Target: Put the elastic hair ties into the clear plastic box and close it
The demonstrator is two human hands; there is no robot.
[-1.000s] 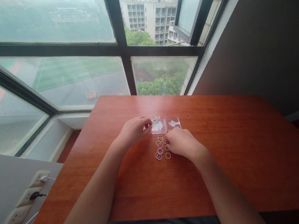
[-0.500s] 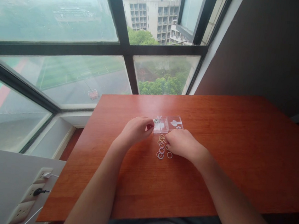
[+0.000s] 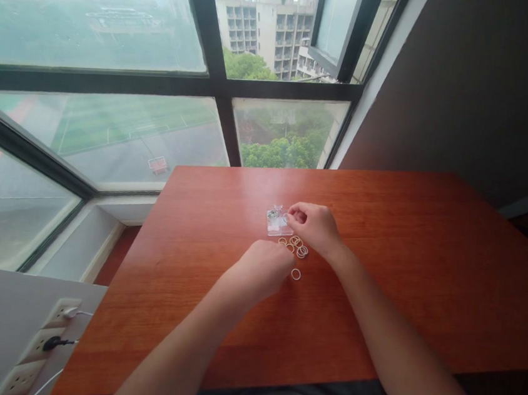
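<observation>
Several small pale rings (image 3: 295, 245) lie loose on the red-brown wooden table (image 3: 377, 285), with one ring (image 3: 295, 274) a little apart toward me. A small clear plastic box (image 3: 277, 224) sits just beyond them. My right hand (image 3: 314, 225) is at the box's right side, its fingertips pinched on a ring over the box. My left hand (image 3: 266, 269) rests knuckles-up on the near left part of the ring pile, fingers curled down. What is under its fingertips is hidden.
The table's far edge meets a large window with dark frames (image 3: 219, 86). A dark wall (image 3: 469, 87) stands at the right. Below left, a white power strip (image 3: 38, 343) has a black and a white plug in it.
My right hand left the ring pile and rose to the box, covering its right half. My left hand came back from the box toward me and dropped onto the rings.
</observation>
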